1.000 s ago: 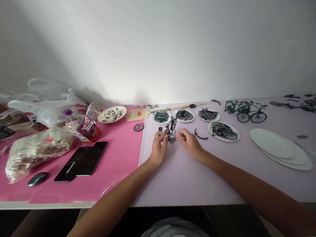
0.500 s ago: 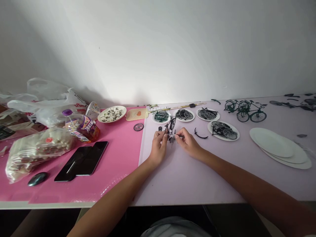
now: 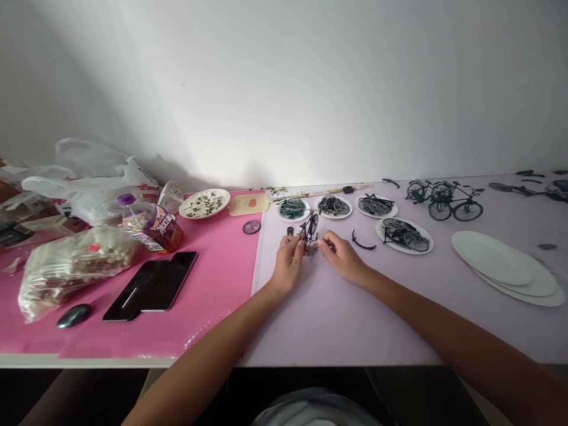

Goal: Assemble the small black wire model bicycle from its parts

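My left hand is closed on a small black model bicycle, held just above the table with one spoked wheel pointing away from me. My right hand pinches a thin pale rod whose far end meets the bicycle's side. The fingers partly hide the lower part of the bicycle. Just beyond my left hand lies a small black part. A curved black strip rests right of my right hand, and a loose spoked wheel lies to the left.
Plates of bicycle parts stand behind and to the right. Assembled model bicycles and stacked white plates are farther right. On the left are a plate of small white pieces, a drink bottle, a phone and a bag.
The whole view has shifted slightly, with things appearing a little farther right. Both hands keep their hold at the bicycle with little visible movement.
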A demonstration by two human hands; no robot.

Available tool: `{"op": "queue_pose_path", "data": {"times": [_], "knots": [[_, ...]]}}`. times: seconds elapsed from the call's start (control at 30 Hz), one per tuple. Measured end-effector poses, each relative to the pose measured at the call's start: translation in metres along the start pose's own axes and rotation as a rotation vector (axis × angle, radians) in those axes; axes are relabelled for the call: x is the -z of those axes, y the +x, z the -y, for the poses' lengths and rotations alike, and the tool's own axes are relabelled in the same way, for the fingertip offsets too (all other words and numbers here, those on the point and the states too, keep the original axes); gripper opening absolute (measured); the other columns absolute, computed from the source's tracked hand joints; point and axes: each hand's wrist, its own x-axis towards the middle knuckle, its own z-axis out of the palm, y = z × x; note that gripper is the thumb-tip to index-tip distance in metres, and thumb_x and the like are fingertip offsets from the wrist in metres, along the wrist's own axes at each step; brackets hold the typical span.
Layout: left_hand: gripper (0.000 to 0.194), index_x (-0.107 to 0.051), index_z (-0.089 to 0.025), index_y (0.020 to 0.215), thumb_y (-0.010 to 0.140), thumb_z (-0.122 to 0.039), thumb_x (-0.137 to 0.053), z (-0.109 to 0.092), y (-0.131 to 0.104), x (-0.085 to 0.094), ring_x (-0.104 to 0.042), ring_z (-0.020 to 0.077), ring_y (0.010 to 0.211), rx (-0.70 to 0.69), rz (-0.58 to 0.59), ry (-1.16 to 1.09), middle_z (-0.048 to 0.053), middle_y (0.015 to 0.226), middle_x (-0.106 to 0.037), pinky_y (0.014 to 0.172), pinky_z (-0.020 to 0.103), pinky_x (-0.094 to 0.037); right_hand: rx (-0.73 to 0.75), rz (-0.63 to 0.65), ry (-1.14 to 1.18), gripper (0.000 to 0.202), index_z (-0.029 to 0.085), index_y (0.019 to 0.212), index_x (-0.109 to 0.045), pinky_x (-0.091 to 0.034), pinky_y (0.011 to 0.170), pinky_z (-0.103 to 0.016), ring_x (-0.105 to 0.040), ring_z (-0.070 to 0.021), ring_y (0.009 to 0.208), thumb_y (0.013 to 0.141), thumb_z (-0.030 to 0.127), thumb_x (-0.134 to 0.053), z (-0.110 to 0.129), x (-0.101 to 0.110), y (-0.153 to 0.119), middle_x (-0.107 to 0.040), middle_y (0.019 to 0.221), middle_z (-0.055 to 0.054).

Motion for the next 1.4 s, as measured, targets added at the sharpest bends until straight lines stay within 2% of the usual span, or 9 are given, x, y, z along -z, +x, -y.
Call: {"op": "queue_pose_path", "data": {"times": [0.1, 0.2, 0.43, 0.63, 0.87, 1.03, 1.2, 1.27, 1.4], "knots": [[0.042, -0.073, -0.016, 0.104, 0.100, -0.051, -0.050, 0.0006, 0.0008, 0.0006, -0.062, 0.0225, 0.099, 0.034, -0.017, -0.040, 0.010, 0.100, -0.056, 0.082, 0.036, -0.059, -0.024, -0.009, 0.043, 0.028, 0.024, 0.089, -0.046, -0.041, 0.063, -0.029, -0.051, -0.0150, 0.065, 0.102, 0.049, -0.046, -0.0037, -0.0019, -0.0001, -0.058, 0.079, 0.001], [0.044, -0.072, -0.015, 0.103, 0.100, -0.053, -0.050, 0.0007, 0.0009, 0.0013, -0.064, 0.0225, 0.096, 0.075, -0.026, -0.083, 0.010, 0.098, -0.059, 0.079, 0.035, -0.061, -0.036, -0.021, 0.085, 0.024, 0.024, 0.103, -0.048, -0.048, 0.071, -0.031, -0.060, -0.0175, 0.077, 0.100, 0.048, -0.051, -0.0074, -0.0039, -0.0001, -0.064, 0.098, -0.004], [0.045, -0.067, -0.013, 0.113, 0.099, -0.053, -0.053, -0.0012, 0.0000, 0.0012, -0.070, 0.0157, 0.079, 0.170, -0.045, -0.157, 0.010, 0.111, -0.057, 0.076, 0.033, -0.061, 0.006, -0.008, 0.042, 0.023, 0.024, 0.097, -0.048, -0.049, 0.072, -0.033, -0.062, -0.0194, 0.079, 0.100, 0.046, -0.051, -0.0082, -0.0051, 0.0014, -0.064, 0.088, -0.004], [0.044, -0.066, -0.014, 0.114, 0.099, -0.053, -0.055, -0.0049, 0.0004, 0.0015, -0.071, 0.0159, 0.077, 0.204, -0.053, -0.193, 0.011, 0.112, -0.060, 0.072, 0.033, -0.060, 0.016, 0.003, 0.006, 0.024, 0.023, 0.098, -0.049, -0.048, 0.069, -0.032, -0.061, -0.0190, 0.076, 0.102, 0.047, -0.048, -0.0076, -0.0033, 0.0010, -0.065, 0.085, -0.003], [0.041, -0.066, -0.013, 0.113, 0.100, -0.050, -0.054, -0.0068, 0.0002, 0.0024, -0.071, 0.0159, 0.078, 0.221, -0.023, -0.216, 0.009, 0.103, -0.062, 0.072, 0.031, -0.059, 0.022, -0.038, 0.000, 0.030, 0.024, 0.086, -0.045, -0.042, 0.063, -0.030, -0.053, -0.0162, 0.066, 0.101, 0.050, -0.048, -0.0021, -0.0020, 0.0018, -0.060, 0.077, 0.000], [0.041, -0.065, -0.012, 0.116, 0.099, -0.047, -0.054, -0.0069, 0.0020, 0.0035, -0.071, 0.0151, 0.078, 0.293, -0.010, -0.312, 0.015, 0.119, -0.066, 0.073, 0.031, -0.058, 0.041, -0.062, -0.024, 0.031, 0.022, 0.082, -0.052, -0.043, 0.067, -0.029, -0.055, -0.0170, 0.070, 0.099, 0.049, -0.051, -0.0011, -0.0033, 0.0027, -0.060, 0.077, 0.000], [0.040, -0.065, -0.013, 0.114, 0.097, -0.048, -0.056, -0.0051, 0.0044, 0.0046, -0.070, 0.0136, 0.075, 0.307, -0.018, -0.397, 0.018, 0.140, -0.059, 0.073, 0.032, -0.058, 0.032, -0.075, -0.035, 0.032, 0.022, 0.088, -0.057, -0.043, 0.062, -0.028, -0.055, -0.0171, 0.068, 0.101, 0.049, -0.047, -0.0002, -0.0032, 0.0021, -0.063, 0.076, -0.001], [0.042, -0.065, -0.013, 0.115, 0.096, -0.050, -0.058, -0.0040, 0.0051, 0.0048, -0.071, 0.0144, 0.077, 0.311, -0.017, -0.417, 0.018, 0.141, -0.058, 0.075, 0.033, -0.058, 0.016, -0.082, -0.026, 0.032, 0.022, 0.091, -0.058, -0.043, 0.061, -0.028, -0.056, -0.0172, 0.066, 0.102, 0.049, -0.046, -0.0002, -0.0033, 0.0021, -0.064, 0.076, -0.002], [0.045, -0.065, -0.014, 0.117, 0.094, -0.052, -0.061, -0.0022, 0.0055, 0.0052, -0.072, 0.0169, 0.083, 0.315, 0.014, -0.457, 0.016, 0.133, -0.062, 0.079, 0.033, -0.058, 0.002, -0.091, 0.027, 0.029, 0.021, 0.098, -0.064, -0.049, 0.065, -0.029, -0.064, -0.0192, 0.074, 0.096, 0.049, -0.057, -0.0032, -0.0057, 0.0030, -0.072, 0.088, -0.005]]}}
